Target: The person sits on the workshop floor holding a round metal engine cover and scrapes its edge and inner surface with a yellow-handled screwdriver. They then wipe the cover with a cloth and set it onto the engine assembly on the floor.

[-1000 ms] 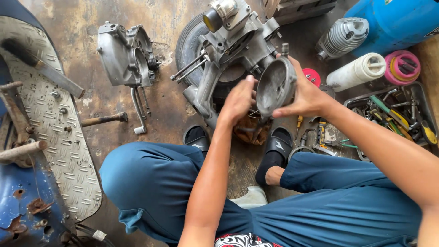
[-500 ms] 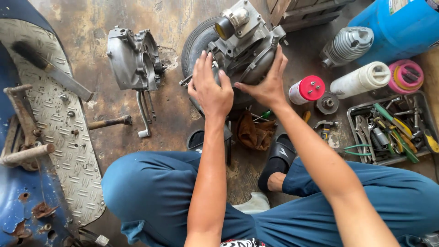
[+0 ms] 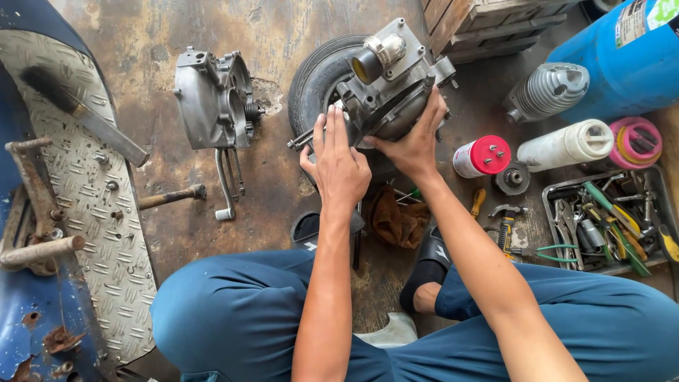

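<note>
Both hands now press flat on the engine block (image 3: 385, 85) atop the small tyre (image 3: 315, 78): left hand (image 3: 338, 166) and right hand (image 3: 414, 141) have shifted from cradling its round cover, fingers spread, steadying it.

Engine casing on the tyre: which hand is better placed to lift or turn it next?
Probably the right hand: it lies against the engine casing at its lower right edge, fingers spread onto the metal. The left hand rests flat at the casing's lower left, over the tyre, more steadying than gripping.
</note>
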